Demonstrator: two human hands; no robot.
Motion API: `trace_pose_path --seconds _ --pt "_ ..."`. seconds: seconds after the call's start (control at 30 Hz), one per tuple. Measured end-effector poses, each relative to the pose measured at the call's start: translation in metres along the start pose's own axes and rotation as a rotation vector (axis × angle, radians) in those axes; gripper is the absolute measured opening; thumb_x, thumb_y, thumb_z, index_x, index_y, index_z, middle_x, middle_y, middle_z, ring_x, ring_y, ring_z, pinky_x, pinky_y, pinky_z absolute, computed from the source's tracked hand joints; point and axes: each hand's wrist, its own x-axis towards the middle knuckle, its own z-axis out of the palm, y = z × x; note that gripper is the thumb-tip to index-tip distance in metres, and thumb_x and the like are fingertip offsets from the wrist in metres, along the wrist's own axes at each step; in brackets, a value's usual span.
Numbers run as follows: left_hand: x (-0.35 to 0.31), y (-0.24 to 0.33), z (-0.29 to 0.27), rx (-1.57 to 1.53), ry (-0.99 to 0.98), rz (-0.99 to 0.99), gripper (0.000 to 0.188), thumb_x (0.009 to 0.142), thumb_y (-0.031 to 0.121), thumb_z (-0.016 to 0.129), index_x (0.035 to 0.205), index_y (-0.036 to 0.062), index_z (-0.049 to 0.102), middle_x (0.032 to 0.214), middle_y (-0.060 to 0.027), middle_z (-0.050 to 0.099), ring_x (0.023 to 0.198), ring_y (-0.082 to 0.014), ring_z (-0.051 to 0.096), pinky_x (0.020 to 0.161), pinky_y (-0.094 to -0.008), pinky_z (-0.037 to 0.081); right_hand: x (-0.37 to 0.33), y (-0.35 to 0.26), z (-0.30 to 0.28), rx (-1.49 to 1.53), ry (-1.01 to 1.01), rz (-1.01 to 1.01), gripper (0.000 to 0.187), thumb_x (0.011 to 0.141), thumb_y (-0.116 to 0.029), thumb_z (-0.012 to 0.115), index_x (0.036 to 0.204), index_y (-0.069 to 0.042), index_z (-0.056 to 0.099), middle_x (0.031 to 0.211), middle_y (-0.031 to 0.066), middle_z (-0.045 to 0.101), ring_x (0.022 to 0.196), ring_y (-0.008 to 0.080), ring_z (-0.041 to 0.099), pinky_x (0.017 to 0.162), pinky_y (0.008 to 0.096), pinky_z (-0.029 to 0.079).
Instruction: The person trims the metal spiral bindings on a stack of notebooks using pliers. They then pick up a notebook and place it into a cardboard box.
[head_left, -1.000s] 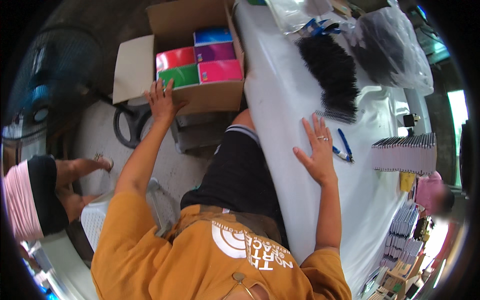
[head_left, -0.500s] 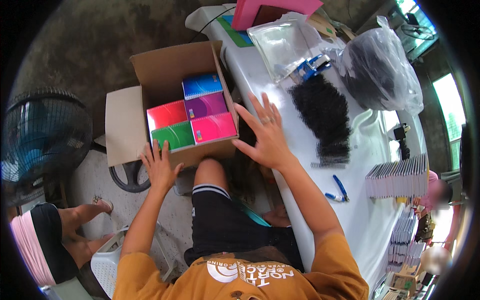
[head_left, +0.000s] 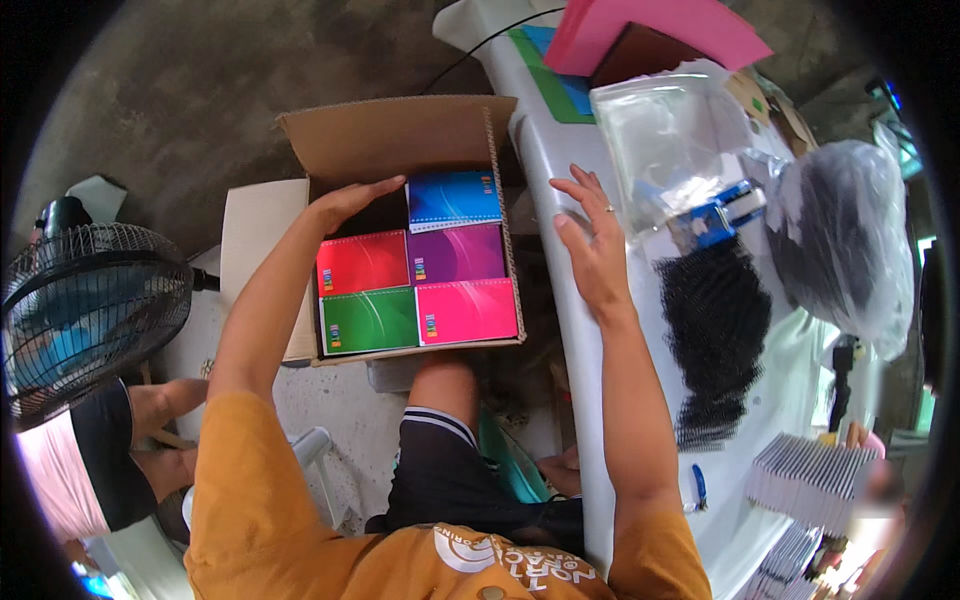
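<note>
A brown cardboard box [head_left: 400,130] stands open on the floor beside a white table [head_left: 570,330]. It is packed with spiral notebooks: blue [head_left: 452,200], red [head_left: 362,263], purple [head_left: 462,254], green [head_left: 370,320] and pink [head_left: 468,311]. My left hand [head_left: 350,200] reaches into the box's empty back-left corner, fingers apart, holding nothing. My right hand [head_left: 592,240], with a ring on one finger, rests flat and spread on the table's edge just right of the box.
On the table lie a heap of black spiral bindings [head_left: 712,330], clear plastic bags [head_left: 680,140], a bagged black bundle [head_left: 845,240], pink sheets [head_left: 650,25] and stacked grey booklets [head_left: 810,480]. A fan [head_left: 85,310] and another person's legs [head_left: 110,440] are at the left.
My view has shifted toward the box. My left hand moved from the box's near edge into its back-left corner. My right hand slid along the table's edge toward the box.
</note>
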Motion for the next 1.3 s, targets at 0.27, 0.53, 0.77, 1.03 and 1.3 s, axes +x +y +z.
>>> trace_pose_path --seconds 0.27,0.53,0.77,1.03,1.3 --pt "0.043 0.014 0.043 -0.351 -0.283 -0.103 0.077 0.077 0.053 0.065 0.131 0.0038 0.043 0.134 -0.0172 0.044 0.123 -0.026 0.042 0.105 -0.0418 0.03 0.0 -0.008 0.004 -0.389 -0.087 -0.035 0.084 0.063 -0.021 0.062 0.141 -0.014 0.03 0.14 0.0156 0.037 0.135 0.04 0.021 0.109 0.0479 0.015" --pt "0.063 0.031 0.056 -0.831 -0.468 -0.15 0.054 0.083 0.04 0.062 0.123 0.0051 0.051 0.116 -0.0138 0.059 0.103 -0.0263 0.059 0.096 -0.0425 0.042 0.002 -0.003 0.007 -0.385 -0.067 -0.042 0.077 0.064 -0.018 0.057 0.137 -0.013 0.036 0.138 0.0156 0.04 0.133 0.037 0.027 0.108 0.0458 0.017" --pt "0.036 0.082 0.048 -0.566 -0.382 -0.2 0.057 0.078 0.046 0.061 0.121 0.009 0.053 0.117 -0.0127 0.059 0.11 -0.0329 0.053 0.093 -0.0624 0.032 0.002 -0.007 0.007 -0.39 -0.085 -0.03 0.072 0.065 -0.018 0.056 0.135 -0.012 0.038 0.133 0.0143 0.046 0.133 0.0364 0.027 0.108 0.0458 0.015" --pt "0.017 0.105 0.039 -0.322 -0.379 -0.227 0.054 0.076 0.047 0.062 0.115 0.0102 0.058 0.117 -0.0121 0.06 0.109 -0.0344 0.053 0.091 -0.0644 0.03 0.002 -0.01 0.007 -0.399 -0.099 -0.028 0.074 0.065 -0.018 0.056 0.136 -0.013 0.037 0.124 0.0181 0.054 0.134 0.0366 0.026 0.108 0.045 0.014" --pt "0.035 0.07 0.054 -0.823 -0.454 -0.102 0.052 0.081 0.042 0.062 0.118 0.0062 0.054 0.113 -0.0131 0.061 0.102 -0.0256 0.059 0.094 -0.0435 0.043 0.002 -0.009 0.005 -0.389 -0.105 0.001 0.072 0.063 -0.017 0.054 0.134 -0.014 0.043 0.128 0.016 0.051 0.133 0.0338 0.028 0.107 0.0439 0.015"
